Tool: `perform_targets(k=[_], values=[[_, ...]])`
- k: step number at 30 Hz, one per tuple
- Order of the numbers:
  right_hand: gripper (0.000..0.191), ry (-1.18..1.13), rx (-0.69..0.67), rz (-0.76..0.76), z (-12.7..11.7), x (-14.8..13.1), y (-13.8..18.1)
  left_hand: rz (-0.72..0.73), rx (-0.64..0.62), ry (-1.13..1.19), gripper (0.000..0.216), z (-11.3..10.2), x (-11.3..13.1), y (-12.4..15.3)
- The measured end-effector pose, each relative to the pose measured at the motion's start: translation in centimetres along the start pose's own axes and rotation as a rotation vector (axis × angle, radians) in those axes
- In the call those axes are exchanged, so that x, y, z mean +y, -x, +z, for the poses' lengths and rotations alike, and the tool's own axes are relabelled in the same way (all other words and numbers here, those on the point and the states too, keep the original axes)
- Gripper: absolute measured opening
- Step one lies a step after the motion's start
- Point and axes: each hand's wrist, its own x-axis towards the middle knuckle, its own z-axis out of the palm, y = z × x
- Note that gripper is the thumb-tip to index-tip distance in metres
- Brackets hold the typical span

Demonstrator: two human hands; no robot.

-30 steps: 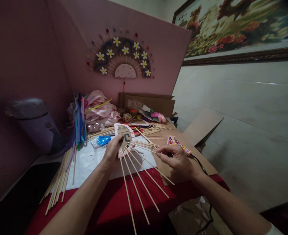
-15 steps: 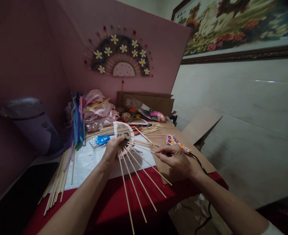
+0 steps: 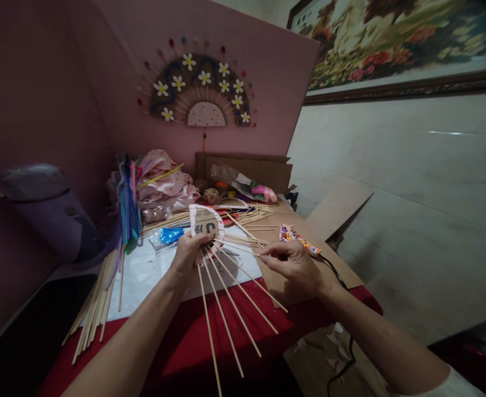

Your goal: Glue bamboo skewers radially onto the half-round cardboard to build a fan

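Note:
My left hand [image 3: 187, 258] grips a half-round cardboard piece [image 3: 205, 222] with a white rim, held upright above the table. Several thin bamboo sticks [image 3: 226, 300] fan out from it toward me. My right hand [image 3: 295, 264] is beside it on the right, thumb and fingers pinched on the end of one stick [image 3: 243, 249] that points into the cardboard piece.
A red cloth [image 3: 193, 342] covers the table, with white paper [image 3: 144, 270] and a cardboard sheet [image 3: 280, 286]. Loose sticks [image 3: 96, 300] lie at left. Coloured straws [image 3: 127, 204], pink fabric [image 3: 164, 184], twine and a box crowd the back. A finished flowered fan [image 3: 199, 91] hangs on the pink board.
The cardboard piece has been turned slightly in my left hand, its printed face more upright. Both hands shifted a little left and up in the view. My right hand keeps pinching the stick.

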Motion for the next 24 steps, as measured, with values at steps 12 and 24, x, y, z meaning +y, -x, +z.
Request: perform_targets(k=[12, 24], values=[[0.025, -1.021, 0.242, 0.506, 0.6, 4.0, -0.7, -0.035, 0.103, 0.095, 0.015, 0.8, 1.6, 0.5], [0.034, -1.018, 0.048, 0.167, 6.8, 0.6, -4.1, -0.054, 0.13, 0.122, 0.009, 1.0, 2.1, 0.5]])
